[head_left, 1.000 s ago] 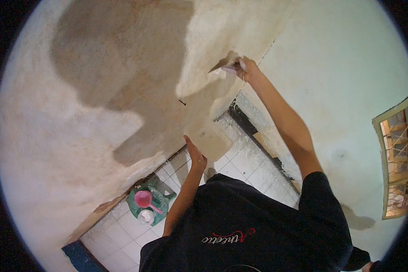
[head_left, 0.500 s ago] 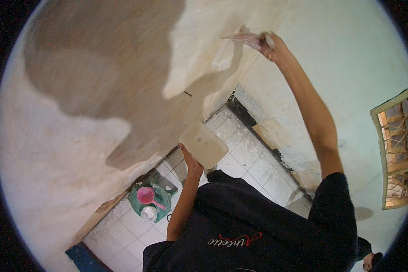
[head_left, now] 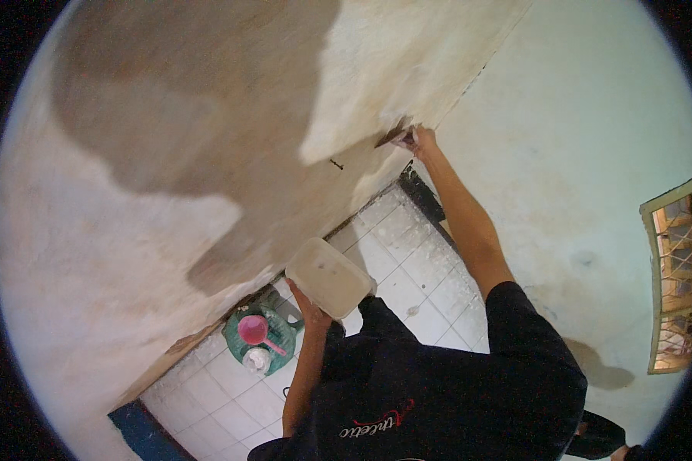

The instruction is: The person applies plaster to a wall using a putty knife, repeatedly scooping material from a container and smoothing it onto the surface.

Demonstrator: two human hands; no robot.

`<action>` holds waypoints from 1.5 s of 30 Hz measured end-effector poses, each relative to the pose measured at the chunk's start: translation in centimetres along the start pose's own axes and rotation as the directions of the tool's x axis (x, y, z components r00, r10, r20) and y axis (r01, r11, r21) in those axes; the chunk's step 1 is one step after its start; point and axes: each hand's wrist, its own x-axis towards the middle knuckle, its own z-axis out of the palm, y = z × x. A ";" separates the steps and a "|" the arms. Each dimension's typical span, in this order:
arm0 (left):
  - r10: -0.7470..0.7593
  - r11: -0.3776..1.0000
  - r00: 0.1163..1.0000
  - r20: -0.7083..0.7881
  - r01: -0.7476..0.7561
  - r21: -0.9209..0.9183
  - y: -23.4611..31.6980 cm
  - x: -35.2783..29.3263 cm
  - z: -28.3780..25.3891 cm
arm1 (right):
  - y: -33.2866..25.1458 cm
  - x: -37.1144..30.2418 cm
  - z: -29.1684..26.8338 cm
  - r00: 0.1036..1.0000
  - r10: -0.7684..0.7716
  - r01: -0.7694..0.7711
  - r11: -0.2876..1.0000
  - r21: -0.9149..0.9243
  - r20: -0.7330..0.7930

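Note:
My right hand (head_left: 423,141) is closed on a scraper (head_left: 389,138), whose handle is mostly hidden by the fingers. Its blade meets or nearly meets the cream wall (head_left: 361,92), close to the corner and above the floor. Lower down, my left hand (head_left: 307,306) grips one side of a pale, rectangular plastic tub (head_left: 327,275). The tub's inside faces up, with a few small dark specks in it. Between the two hands, a nail (head_left: 336,164) sticks out of the wall, and my shadow covers much of the plaster.
On the tiled floor (head_left: 231,392), a green stool or bag-like thing (head_left: 234,342) bears a pink dipper (head_left: 252,329) and a white lump (head_left: 257,359). A barred window (head_left: 675,269) is in the right wall. At lower left lies a blue edge (head_left: 142,430).
My right hand has come down the wall with the scraper, toward the corner's base. My left hand has lowered the tub slightly toward me and to the left.

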 end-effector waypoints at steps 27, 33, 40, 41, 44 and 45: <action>-0.193 0.966 0.959 0.206 0.223 -0.135 -1.3 -0.4 2.0 | -33.3 -12.9 17.1 0.922 -0.173 0.148 0.984 0.096 0.347; -0.171 0.968 0.975 0.145 0.193 -0.159 -0.6 -0.9 0.4 | -22.1 -13.5 6.9 0.827 -0.198 0.202 0.978 0.052 0.527; 0.026 0.983 0.972 0.232 0.017 -0.183 -0.5 0.2 -3.7 | -5.4 -10.5 7.0 0.996 -0.071 0.073 0.996 -0.041 0.059; -0.123 0.922 0.974 0.189 0.182 -0.342 -1.1 0.9 -4.9 | -5.7 -10.1 8.2 0.994 -0.105 0.103 0.993 0.061 0.017; -0.112 0.961 0.982 0.151 0.146 -0.235 -0.9 1.2 -3.8 | -11.0 -7.5 9.1 0.989 -0.143 0.139 0.986 0.090 0.044; -0.111 0.962 0.983 0.148 0.143 -0.233 -0.9 1.2 -4.2 | -13.3 -7.8 10.9 0.987 -0.146 0.143 0.988 0.053 0.069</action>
